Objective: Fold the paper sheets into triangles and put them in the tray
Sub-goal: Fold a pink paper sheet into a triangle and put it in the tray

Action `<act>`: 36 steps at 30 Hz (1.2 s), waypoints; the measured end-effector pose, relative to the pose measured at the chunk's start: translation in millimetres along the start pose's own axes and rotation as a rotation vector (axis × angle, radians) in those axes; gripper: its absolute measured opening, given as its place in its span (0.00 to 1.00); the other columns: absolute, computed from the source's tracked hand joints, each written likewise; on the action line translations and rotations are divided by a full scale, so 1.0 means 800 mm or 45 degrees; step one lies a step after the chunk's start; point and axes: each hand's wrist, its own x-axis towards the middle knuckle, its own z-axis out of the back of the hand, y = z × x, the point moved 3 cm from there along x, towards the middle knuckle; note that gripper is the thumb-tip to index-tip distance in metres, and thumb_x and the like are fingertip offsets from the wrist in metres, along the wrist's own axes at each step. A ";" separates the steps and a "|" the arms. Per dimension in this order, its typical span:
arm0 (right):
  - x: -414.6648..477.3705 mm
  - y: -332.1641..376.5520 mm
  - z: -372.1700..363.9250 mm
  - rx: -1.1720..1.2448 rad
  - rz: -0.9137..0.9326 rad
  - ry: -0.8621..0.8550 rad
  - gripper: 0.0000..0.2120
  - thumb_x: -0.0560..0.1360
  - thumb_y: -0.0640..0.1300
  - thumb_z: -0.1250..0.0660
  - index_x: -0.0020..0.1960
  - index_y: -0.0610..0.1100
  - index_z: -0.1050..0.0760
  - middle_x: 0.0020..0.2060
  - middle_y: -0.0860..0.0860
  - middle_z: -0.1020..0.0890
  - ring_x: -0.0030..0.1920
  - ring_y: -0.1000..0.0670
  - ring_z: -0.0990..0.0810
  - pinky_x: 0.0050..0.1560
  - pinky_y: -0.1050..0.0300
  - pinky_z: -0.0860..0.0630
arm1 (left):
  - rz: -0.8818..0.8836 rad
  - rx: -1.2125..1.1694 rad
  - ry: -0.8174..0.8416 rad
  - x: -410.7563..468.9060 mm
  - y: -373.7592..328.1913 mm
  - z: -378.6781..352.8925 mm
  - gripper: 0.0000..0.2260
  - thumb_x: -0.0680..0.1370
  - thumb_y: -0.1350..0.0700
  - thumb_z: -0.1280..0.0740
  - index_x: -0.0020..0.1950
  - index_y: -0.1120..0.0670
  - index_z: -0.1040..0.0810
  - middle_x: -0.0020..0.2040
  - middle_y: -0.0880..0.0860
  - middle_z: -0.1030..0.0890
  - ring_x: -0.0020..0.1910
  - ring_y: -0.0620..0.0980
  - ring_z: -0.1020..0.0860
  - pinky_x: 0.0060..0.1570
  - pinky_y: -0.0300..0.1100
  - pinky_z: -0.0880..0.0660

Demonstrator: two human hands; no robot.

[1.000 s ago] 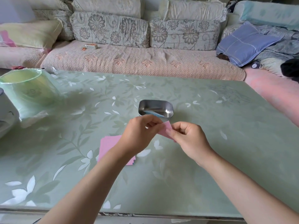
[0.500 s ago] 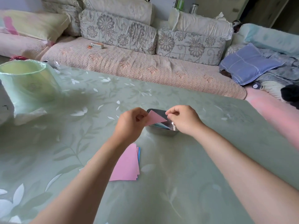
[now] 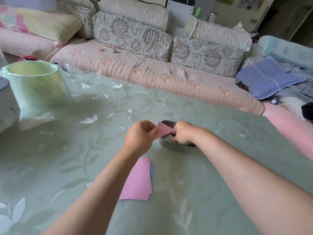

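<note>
A pink folded paper triangle is pinched between my left hand and my right hand, just above the near-left rim of the small metal tray. My right hand covers most of the tray, so its contents are largely hidden. A stack of flat pink sheets with a blue edge showing lies on the green floral table, nearer to me and partly under my left forearm.
A pale green bin lined with a plastic bag stands at the table's far left, beside a white appliance. Behind the table runs a sofa with cushions and a small box.
Both hands carried the pink triangle away from me to the tray; my right hand now sits over the tray. The camera view tilted up and the pink stack appears nearer.
</note>
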 end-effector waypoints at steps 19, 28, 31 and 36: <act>-0.025 -0.024 0.033 0.429 0.286 -0.251 0.11 0.77 0.45 0.30 0.42 0.60 0.19 0.26 0.68 0.22 0.27 0.65 0.25 0.29 0.72 0.33 | -0.420 0.270 0.058 -0.011 -0.020 0.001 0.05 0.76 0.52 0.29 0.40 0.49 0.21 0.40 0.43 0.25 0.37 0.41 0.23 0.38 0.36 0.27; -0.048 -0.019 0.050 0.424 0.414 -0.246 0.12 0.73 0.42 0.30 0.40 0.60 0.18 0.34 0.63 0.17 0.34 0.64 0.23 0.41 0.62 0.26 | -0.702 0.488 -0.015 -0.025 -0.042 -0.010 0.05 0.78 0.55 0.30 0.46 0.55 0.19 0.51 0.50 0.23 0.51 0.52 0.25 0.45 0.49 0.25; -0.057 -0.009 0.049 0.333 0.431 -0.195 0.12 0.75 0.47 0.35 0.41 0.63 0.20 0.31 0.62 0.19 0.29 0.62 0.25 0.32 0.64 0.28 | -0.747 0.519 -0.052 -0.030 -0.045 -0.015 0.03 0.78 0.57 0.30 0.46 0.56 0.18 0.64 0.54 0.25 0.59 0.56 0.26 0.51 0.51 0.25; -0.064 -0.009 0.044 0.307 0.406 -0.171 0.12 0.75 0.44 0.38 0.42 0.59 0.20 0.28 0.57 0.22 0.24 0.60 0.25 0.30 0.61 0.27 | -0.777 0.569 -0.023 -0.031 -0.045 -0.019 0.06 0.78 0.55 0.31 0.44 0.56 0.20 0.57 0.51 0.20 0.54 0.54 0.24 0.47 0.48 0.26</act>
